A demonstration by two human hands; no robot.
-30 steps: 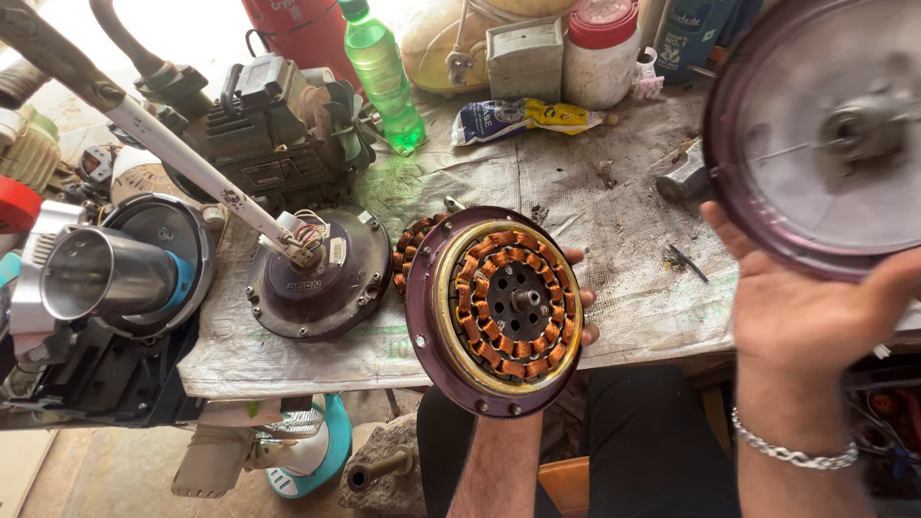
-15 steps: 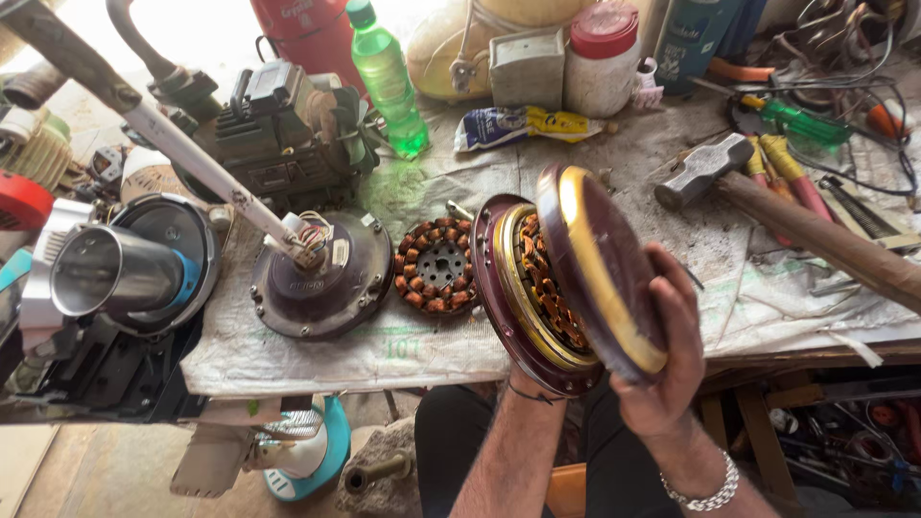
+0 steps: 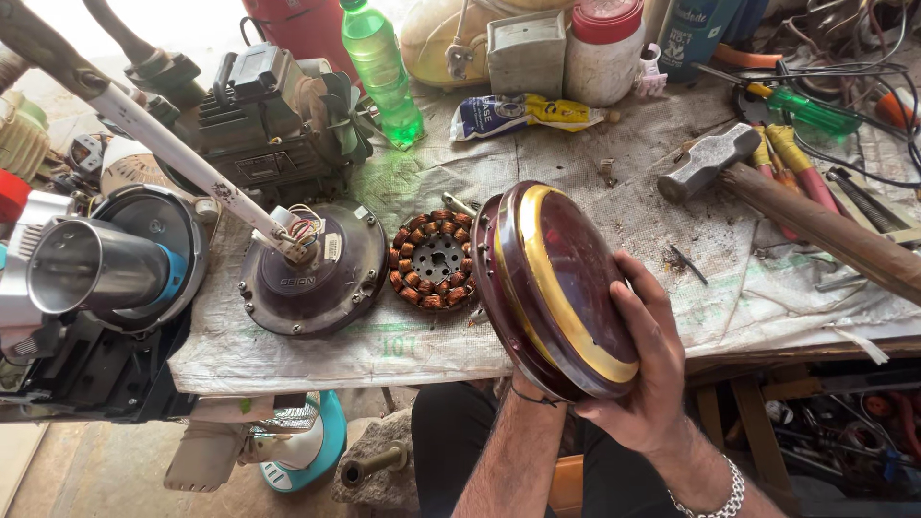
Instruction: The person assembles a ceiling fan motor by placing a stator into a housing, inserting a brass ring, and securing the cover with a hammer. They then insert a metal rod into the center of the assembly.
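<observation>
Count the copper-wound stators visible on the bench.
1: the stator lies flat on the cloth, between the dark motor housing and the maroon fan motor held in both hands. Others may be hidden.

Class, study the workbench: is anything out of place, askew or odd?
Yes. The maroon motor housing is held on edge between both hands, not flat on the bench. A bare copper-wound stator lies loose beside another motor body, whose wires stick out. A hammer lies across the screwdrivers.

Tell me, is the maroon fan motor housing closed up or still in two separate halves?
Closed: the maroon housing shows both halves pressed together edge to edge, tilted on its side, with the right hand cupping the outer cover.
</observation>
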